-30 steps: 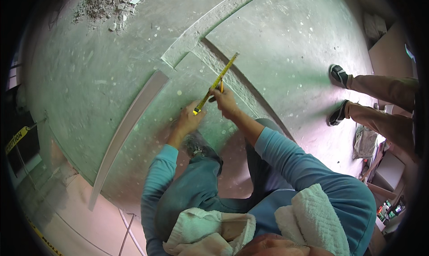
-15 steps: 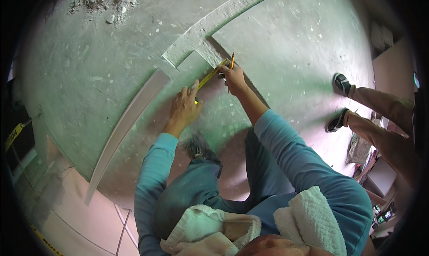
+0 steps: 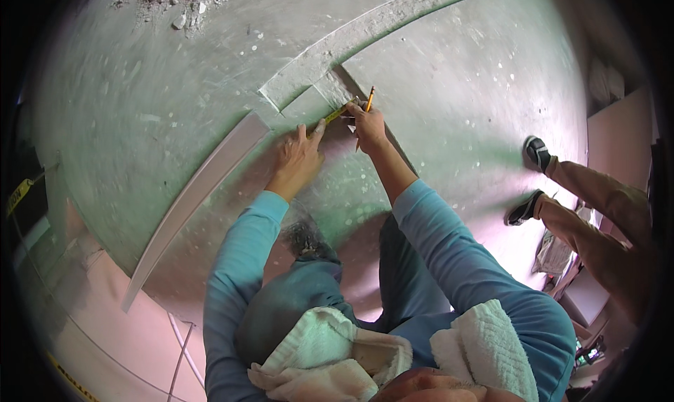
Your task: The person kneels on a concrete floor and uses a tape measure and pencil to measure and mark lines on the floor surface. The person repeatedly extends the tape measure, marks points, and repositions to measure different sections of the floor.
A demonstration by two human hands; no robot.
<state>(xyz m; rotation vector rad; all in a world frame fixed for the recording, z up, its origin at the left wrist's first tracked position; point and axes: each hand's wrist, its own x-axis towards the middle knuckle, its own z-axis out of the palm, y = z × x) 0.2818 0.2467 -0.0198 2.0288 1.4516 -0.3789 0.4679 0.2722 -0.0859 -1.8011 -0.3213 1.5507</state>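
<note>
A yellow tape measure blade (image 3: 335,115) runs over the floor between my two hands, beside the edge of a shallow channel cut in the concrete. My left hand (image 3: 298,162) is closed over the tape's near end, its index finger and thumb reaching along the blade; the case is hidden under the palm. At the blade's far end my right hand (image 3: 368,128) pinches the tape, beside the raised slab edge. An orange pencil (image 3: 370,98) is also held in my right hand, standing up between the fingers with its tip pointing down.
A long pale strip (image 3: 200,191) lies left of my left arm. The cut channel (image 3: 365,31) curves away to the upper right. Rubble (image 3: 172,2) is heaped at the far left. Another person's legs (image 3: 586,184) stand at the right. Yellow barrier tape (image 3: 20,193) hangs at the left.
My left hand has slid forward along the tape toward my right hand, so less blade shows between them. The right hand keeps its place with the pencil; the view has shifted slightly.
</note>
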